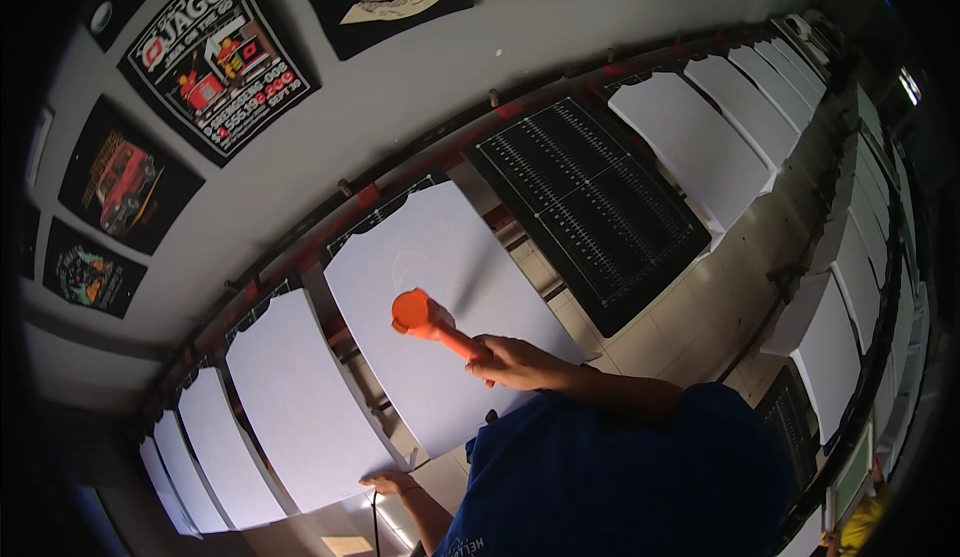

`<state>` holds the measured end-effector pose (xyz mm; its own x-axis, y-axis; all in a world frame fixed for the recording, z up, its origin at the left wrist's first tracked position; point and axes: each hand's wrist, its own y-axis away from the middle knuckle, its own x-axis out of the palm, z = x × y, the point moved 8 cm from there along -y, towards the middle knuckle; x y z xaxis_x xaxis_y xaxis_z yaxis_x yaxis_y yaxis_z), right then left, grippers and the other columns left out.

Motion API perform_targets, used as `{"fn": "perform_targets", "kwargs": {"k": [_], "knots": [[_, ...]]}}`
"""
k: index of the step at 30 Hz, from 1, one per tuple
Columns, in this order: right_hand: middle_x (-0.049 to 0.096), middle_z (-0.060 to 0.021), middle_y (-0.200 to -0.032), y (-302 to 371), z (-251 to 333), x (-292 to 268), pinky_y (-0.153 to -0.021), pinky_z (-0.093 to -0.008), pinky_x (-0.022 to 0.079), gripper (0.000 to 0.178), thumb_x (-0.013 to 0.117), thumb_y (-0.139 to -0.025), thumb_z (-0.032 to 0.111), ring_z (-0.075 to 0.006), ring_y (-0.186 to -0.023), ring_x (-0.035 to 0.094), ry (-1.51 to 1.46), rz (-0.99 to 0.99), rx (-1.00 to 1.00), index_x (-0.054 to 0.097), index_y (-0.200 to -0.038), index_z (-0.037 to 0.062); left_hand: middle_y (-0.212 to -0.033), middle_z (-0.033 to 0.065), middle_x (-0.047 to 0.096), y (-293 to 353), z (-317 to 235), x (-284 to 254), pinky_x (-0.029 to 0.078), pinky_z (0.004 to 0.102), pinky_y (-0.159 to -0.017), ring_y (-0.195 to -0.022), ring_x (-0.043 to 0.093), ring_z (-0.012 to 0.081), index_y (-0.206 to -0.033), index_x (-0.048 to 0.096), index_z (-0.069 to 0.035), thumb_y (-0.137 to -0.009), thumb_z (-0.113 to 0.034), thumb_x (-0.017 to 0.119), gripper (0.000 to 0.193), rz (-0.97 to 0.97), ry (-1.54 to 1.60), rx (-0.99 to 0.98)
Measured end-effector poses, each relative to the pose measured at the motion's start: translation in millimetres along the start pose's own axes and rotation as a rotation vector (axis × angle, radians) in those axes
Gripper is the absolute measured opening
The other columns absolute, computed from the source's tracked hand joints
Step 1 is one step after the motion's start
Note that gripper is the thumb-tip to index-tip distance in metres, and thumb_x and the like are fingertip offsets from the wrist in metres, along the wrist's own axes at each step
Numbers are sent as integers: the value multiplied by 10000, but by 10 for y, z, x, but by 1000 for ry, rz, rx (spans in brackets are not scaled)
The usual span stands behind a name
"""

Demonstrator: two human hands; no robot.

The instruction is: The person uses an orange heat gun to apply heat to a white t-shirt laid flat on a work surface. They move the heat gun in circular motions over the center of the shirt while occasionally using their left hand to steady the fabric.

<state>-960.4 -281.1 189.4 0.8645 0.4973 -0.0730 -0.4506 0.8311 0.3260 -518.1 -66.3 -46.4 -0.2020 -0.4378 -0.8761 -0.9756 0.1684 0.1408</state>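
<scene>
My right hand [510, 362] is wrapped round the handle of an orange handheld tool [455, 340], shaped like a hair dryer, with a wide round head. The tool is above a white cloth panel [440, 242] laid over a slanted board, and pale curved light marks show on the cloth beyond its head. Lower left, my left hand [392, 483] is beside the near corner of the neighbouring white panel [310, 397]. A thin black cord [375, 522] hangs from its fingers, which look closed on it, though they are small in view.
To the right lies a black board [600, 207] with white grid markings. More white-covered boards [720, 147] continue along the rail at far right, with another row [825, 347] across the tiled aisle [660, 327]. Printed dark posters [220, 62] hang on the wall. A person in yellow [860, 527] is at lower right.
</scene>
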Motion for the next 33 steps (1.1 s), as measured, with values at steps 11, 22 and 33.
{"fn": "perform_targets", "kwargs": {"k": [11,22,33], "knots": [[567,-34,-846,416,-421,-471,-640,-266,475,342,546,-941,359,-108,-748,584,-263,145,-57,531,-1042,32,-1237,208,580,680,-634,23,507,533,-813,-1052,591,413,-1369,393,8,-956,-343,365,543,-328,-53,306],[539,-20,-938,2197,-1380,-2732,-714,-261,456,364,604,-923,275,-88,-821,515,-739,-230,-120,461,-1170,49,-1213,191,597,3004,-1855,554,507,492,-816,-1046,601,377,-1328,446,-2,-956,-384,363,540,-391,-21,573],[525,-25,-773,4002,-2045,-5198,-542,-264,458,389,646,-830,134,-101,-627,527,-836,-573,-80,469,-1156,16,-1189,175,614,4539,-1393,442,508,451,-818,-1040,611,341,-1287,498,-12,-956,-425,361,546,-431,-231,374]]}}
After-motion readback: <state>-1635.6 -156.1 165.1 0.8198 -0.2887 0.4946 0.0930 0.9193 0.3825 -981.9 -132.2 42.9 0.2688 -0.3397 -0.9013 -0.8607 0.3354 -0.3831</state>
